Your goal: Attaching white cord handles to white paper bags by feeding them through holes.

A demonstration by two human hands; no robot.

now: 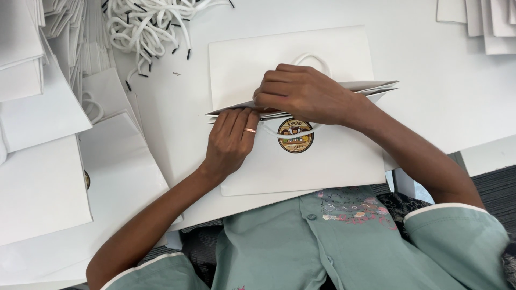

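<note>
At the near edge of the table (430, 80): a white paper bag (322, 161) lies flat, its round brown sticker (295, 135) facing up.
Step in hand: judging from the grip, the bag's open top is being worked, likely a cord handle fitted or tucked.
Left hand (230, 140): fingers pressed together, flat on the bag's top edge, holding it down.
Right hand (301, 94): fingers curled, pinching the top fold of the bag.
Cord handle (312, 58): a white loop shows above the right hand.
Next move calls for: a steady pinch on the fold while the left hand keeps the paper flat.
Bag contents: cannot tell; it looks flat.
Far left corner: loose white cords (148, 24) with black tips.
Left edge: stacks of flat white bags (43, 177).
</note>
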